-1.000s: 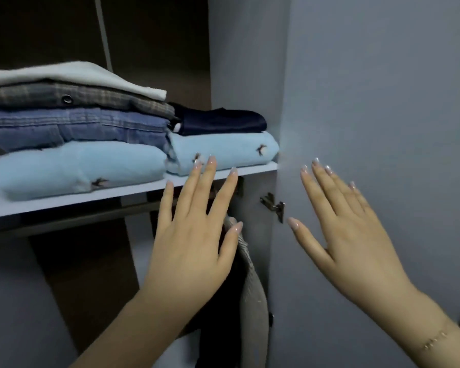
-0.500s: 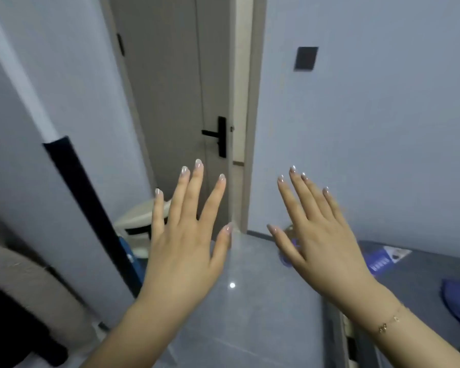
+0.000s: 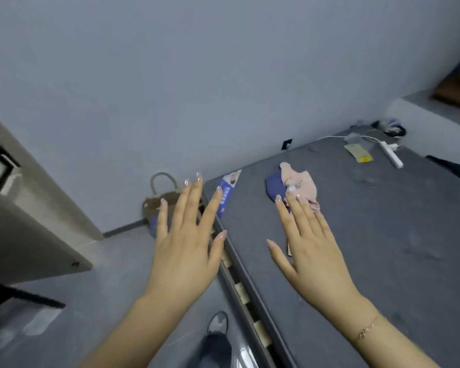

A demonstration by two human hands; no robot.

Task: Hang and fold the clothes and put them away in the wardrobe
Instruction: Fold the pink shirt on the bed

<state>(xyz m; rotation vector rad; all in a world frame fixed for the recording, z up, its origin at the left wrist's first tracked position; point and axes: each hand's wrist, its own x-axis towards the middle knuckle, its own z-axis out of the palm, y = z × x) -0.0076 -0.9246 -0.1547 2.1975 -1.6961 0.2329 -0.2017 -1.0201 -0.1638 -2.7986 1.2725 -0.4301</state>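
Observation:
A pale pink garment (image 3: 302,183) lies crumpled on the grey bed (image 3: 369,235), on top of a dark blue garment (image 3: 274,187). My right hand (image 3: 311,251) hovers in front of them with fingers spread and straight, holding nothing; its fingertips overlap the pink garment in the view. My left hand (image 3: 189,240) is raised over the bed's left edge, fingers spread, empty. The wardrobe is out of view.
A blue-and-white packet (image 3: 227,192) lies at the bed's near corner. A tan handbag (image 3: 160,200) sits on the floor by the wall. A white power strip (image 3: 391,155), cable and yellow tag (image 3: 359,153) lie at the bed's far end. A door (image 3: 19,213) stands left.
The view has swung right from the wardrobe shelf, past the door, to the bed. Both hands stay raised, open and empty throughout.

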